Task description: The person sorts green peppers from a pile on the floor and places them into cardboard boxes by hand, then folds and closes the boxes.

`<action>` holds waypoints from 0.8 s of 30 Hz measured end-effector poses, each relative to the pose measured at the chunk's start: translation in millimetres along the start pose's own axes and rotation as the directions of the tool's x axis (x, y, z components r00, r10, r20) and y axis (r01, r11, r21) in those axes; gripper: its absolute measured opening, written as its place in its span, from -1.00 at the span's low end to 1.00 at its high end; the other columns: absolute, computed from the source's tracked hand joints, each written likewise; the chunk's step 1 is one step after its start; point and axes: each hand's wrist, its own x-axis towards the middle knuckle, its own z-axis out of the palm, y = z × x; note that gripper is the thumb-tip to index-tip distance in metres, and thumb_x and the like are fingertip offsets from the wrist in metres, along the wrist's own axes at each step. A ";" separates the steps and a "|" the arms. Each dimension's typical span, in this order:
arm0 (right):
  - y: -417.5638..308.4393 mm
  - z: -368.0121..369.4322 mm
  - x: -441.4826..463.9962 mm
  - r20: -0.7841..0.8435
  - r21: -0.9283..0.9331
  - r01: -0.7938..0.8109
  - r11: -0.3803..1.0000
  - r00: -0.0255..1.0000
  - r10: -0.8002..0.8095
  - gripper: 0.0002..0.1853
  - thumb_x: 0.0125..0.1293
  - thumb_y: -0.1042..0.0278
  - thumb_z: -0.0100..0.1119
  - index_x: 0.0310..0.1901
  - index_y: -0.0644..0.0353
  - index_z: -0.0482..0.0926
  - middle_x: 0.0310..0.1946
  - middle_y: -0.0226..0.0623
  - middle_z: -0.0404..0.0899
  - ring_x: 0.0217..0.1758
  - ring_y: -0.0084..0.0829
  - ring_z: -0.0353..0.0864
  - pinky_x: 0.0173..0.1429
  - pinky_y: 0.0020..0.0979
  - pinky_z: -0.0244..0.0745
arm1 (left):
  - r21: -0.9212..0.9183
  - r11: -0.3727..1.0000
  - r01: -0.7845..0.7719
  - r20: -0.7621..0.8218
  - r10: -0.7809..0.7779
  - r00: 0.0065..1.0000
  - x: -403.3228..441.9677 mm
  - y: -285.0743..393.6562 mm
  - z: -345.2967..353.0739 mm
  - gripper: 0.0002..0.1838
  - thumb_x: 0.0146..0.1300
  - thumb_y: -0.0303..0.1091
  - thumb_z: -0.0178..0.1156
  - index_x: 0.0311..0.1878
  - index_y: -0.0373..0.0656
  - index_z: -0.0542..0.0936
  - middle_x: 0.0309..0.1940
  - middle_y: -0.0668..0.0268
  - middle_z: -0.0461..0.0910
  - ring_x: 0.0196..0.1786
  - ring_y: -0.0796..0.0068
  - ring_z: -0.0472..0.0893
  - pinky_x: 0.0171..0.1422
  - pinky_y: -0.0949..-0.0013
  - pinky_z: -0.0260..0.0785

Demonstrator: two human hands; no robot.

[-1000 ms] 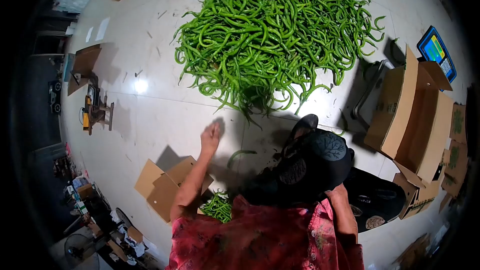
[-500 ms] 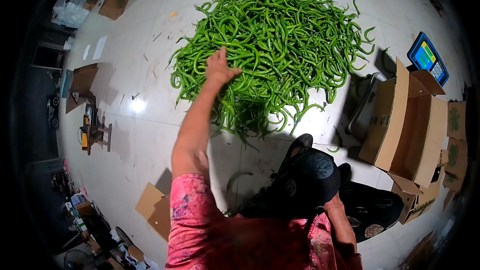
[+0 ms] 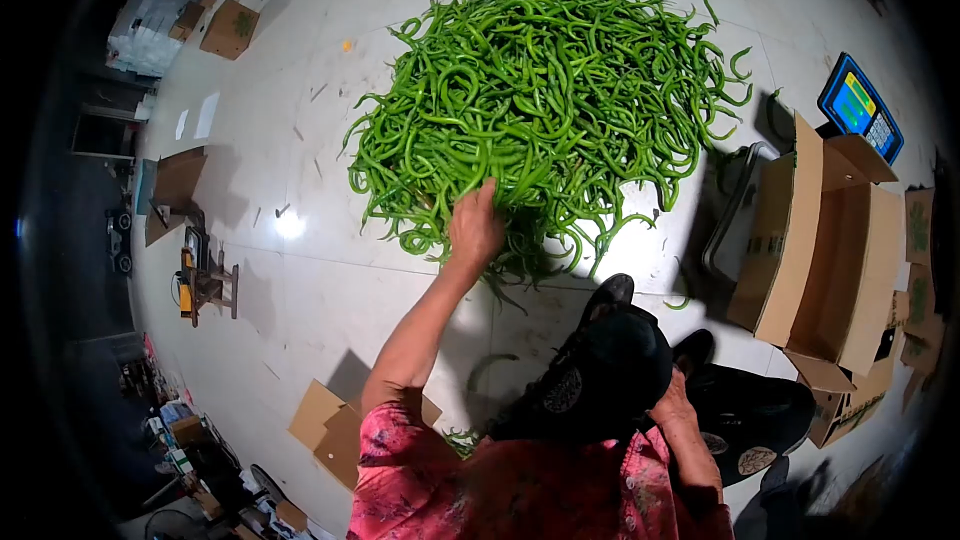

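A large heap of long green chili peppers (image 3: 560,90) lies on the floor in front of me. At its near edge my left hand (image 3: 475,225) has its fingers closed around several green chili peppers (image 3: 512,168), which look smeared by motion. The fingertips are partly hidden among them. My right hand (image 3: 673,402) rests against my bent knee, clad in dark trousers; its fingers are mostly hidden from view.
On the right stands an open cardboard box (image 3: 825,260), with a scale's blue display (image 3: 858,110) behind it. Another cardboard box (image 3: 335,430) sits at my lower left. A small wooden stool (image 3: 212,285) is further left. Loose peppers lie near my shoes (image 3: 607,295).
My left hand has drawn back from the heap's left side toward me, its spread fingers closing on peppers and dragging them along. The right hand stays at my knee. The view has shifted slightly.
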 end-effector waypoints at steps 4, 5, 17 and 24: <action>-0.8 -4.2 -3.2 0.099 -0.147 -0.044 0.988 0.993 0.059 -0.69 0.08 0.36 0.16 -0.10 0.16 0.63 -0.03 -0.03 0.60 0.02 0.02 0.57 0.08 -0.09 0.50 | -0.214 0.976 0.032 0.064 -0.019 0.998 -13.3 13.1 -0.9 -0.32 -0.04 -0.55 0.15 0.28 -0.09 0.42 -0.06 -0.03 0.54 0.02 -0.08 0.51 0.14 0.10 0.38; -13.1 -21.3 -4.3 0.108 -0.146 -0.034 0.989 0.993 0.050 -0.66 0.06 0.37 0.19 -0.07 0.16 0.62 -0.03 -0.03 0.60 0.02 0.00 0.57 0.09 -0.10 0.50 | -0.302 0.952 0.046 0.100 -0.017 0.995 -16.2 24.7 -13.4 -0.32 -0.02 -0.56 0.13 0.29 -0.10 0.41 -0.08 -0.04 0.53 0.00 -0.07 0.52 0.13 0.13 0.38; -41.1 -107.4 -7.4 -0.271 0.155 0.033 0.987 0.962 0.010 -0.69 0.20 0.42 0.21 -0.01 0.27 0.56 -0.11 -0.01 0.60 -0.05 -0.02 0.62 0.02 -0.13 0.53 | -0.888 -0.246 0.389 0.368 0.128 0.921 -16.7 117.3 -116.8 -0.21 0.08 -0.41 0.05 0.47 -0.23 0.14 0.19 0.05 0.42 -0.03 0.23 0.57 -0.39 0.49 0.47; -72.6 -190.3 -10.4 -0.413 0.637 0.290 0.714 0.911 -0.001 -0.68 0.39 0.22 0.09 -0.02 0.29 0.61 -0.21 -0.17 0.70 -0.17 -0.39 0.67 -0.02 -0.38 0.51 | -0.815 -0.446 0.369 0.263 0.283 0.922 -4.3 165.0 -152.1 -0.19 0.04 -0.45 0.07 0.46 -0.25 0.16 0.16 -0.06 0.43 -0.05 0.11 0.58 -0.43 0.42 0.46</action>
